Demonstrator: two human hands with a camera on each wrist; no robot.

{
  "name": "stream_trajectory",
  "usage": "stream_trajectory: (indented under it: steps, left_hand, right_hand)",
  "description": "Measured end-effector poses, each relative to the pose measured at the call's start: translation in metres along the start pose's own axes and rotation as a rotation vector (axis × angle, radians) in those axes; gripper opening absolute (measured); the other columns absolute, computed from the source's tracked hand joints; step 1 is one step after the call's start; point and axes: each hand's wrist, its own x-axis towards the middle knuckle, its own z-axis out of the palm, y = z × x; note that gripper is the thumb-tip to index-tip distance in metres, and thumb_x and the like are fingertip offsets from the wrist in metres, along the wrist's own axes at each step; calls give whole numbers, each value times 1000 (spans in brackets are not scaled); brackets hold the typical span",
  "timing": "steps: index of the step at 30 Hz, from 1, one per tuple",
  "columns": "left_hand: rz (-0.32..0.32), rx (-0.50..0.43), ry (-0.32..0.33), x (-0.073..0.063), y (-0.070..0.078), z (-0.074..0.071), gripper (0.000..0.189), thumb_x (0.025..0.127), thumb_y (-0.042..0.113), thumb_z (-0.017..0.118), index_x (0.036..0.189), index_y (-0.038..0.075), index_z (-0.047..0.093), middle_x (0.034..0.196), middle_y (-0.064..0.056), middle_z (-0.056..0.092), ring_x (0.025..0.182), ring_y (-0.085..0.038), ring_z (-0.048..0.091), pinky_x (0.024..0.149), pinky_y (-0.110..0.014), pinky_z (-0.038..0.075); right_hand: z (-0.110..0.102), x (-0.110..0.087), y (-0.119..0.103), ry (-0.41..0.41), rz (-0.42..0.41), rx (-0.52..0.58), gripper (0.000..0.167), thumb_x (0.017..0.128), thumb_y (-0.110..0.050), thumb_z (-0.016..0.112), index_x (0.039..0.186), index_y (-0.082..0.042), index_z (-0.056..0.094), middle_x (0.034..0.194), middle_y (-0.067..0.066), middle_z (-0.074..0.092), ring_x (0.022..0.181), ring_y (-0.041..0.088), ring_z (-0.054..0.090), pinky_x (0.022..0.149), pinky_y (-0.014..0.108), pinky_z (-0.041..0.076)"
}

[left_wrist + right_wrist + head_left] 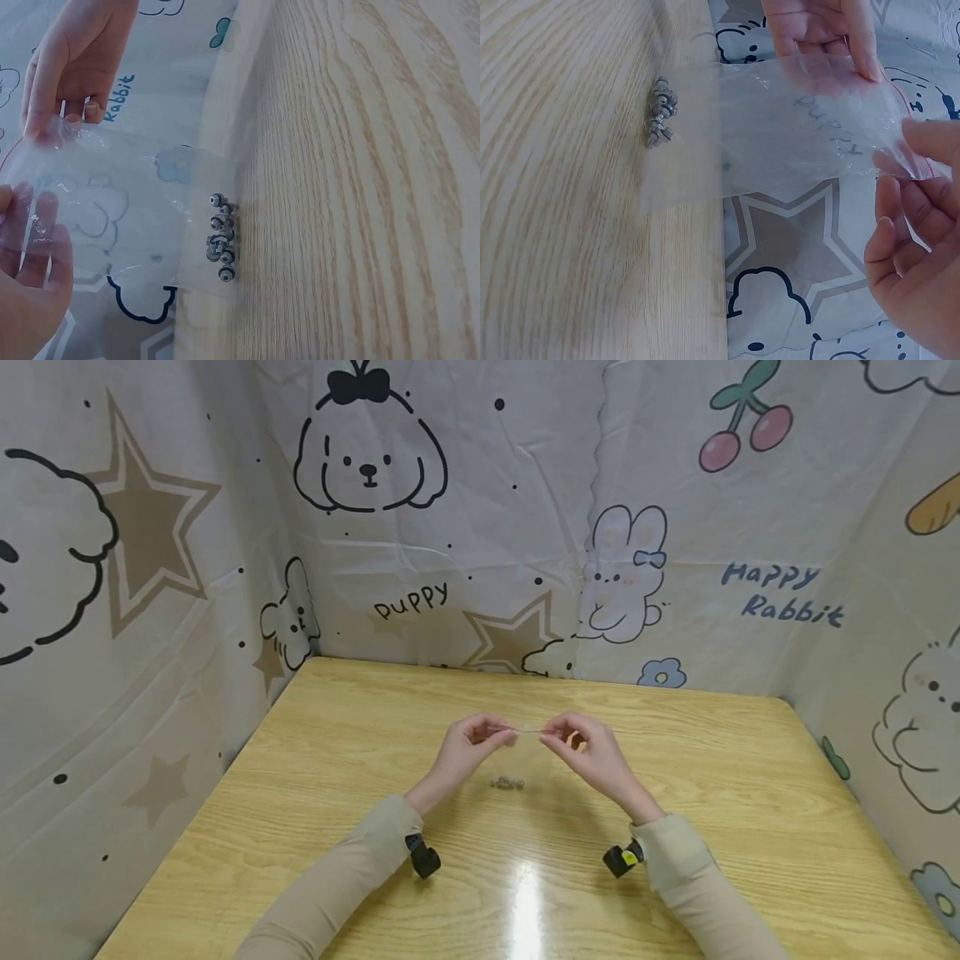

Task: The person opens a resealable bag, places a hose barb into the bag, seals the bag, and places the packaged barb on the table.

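A clear plastic zip bag point(765, 142) hangs between my two hands over the table. My left hand point(463, 752) pinches one top corner with thumb and fingers. At the opposite corner, my right hand point(596, 758) grips the same edge between thumb and fingertips. A thin red line point(906, 105) runs along this top edge in the right wrist view. Several small shiny metal parts with dark rings point(219, 240) lie bunched in a row at the bottom of the bag. The bag is stretched flat between the hands.
A wood-grain table point(360, 718) lies beneath both hands. Printed cloth point(480, 468) with cartoon animals and stars hangs along its back and sides. Each wrist wears a small black camera, the left camera point(425, 858) and the right camera point(621, 860).
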Motion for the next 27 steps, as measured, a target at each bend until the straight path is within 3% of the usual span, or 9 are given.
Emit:
stream_trajectory:
  steps: [3,8,12,20,25,27]
  left_hand:
    - [-4,19,-10,0,2,1,23,96,14,66,113,-1,68,108,-24,72,94,-24,72,91,-49,57]
    - [-39,35,-19,2,4,4,22,93,18,70,112,6,71,111,-16,73,92,-10,71,86,-31,59]
    - [-57,52,-6,4,3,6,18,92,22,72,106,10,74,108,-11,75,90,-12,71,84,-29,58]
    - [-67,63,-7,5,4,8,20,91,19,72,105,5,73,105,-16,74,95,-33,72,83,-35,60]
    - [-50,46,-9,6,4,10,21,92,18,72,107,4,72,107,-17,74,96,-38,71,87,-46,59]
    - [-44,42,-11,6,5,10,21,92,19,72,108,5,73,108,-16,74,95,-35,72,87,-47,58]
  right_hand:
    - [1,0,1,8,-3,-8,5,94,-18,69,97,-14,72,83,0,70,68,3,54,62,20,47]
    - [2,0,0,15,-10,-10,5,93,-18,70,96,-15,72,82,0,71,67,3,54,62,21,44]
    - [3,0,-2,4,-10,-13,5,93,-18,70,96,-14,72,85,0,72,69,3,54,63,21,42]
    - [3,2,-4,-15,-8,-37,4,93,-18,69,94,-14,71,84,0,70,74,5,54,66,24,42]
    - [6,3,-4,-20,-19,-15,6,93,-18,70,97,-15,72,87,0,72,74,5,54,68,25,43]
    - [7,4,-4,-24,-25,-13,6,94,-19,69,98,-15,73,88,0,73,73,5,54,68,24,43]
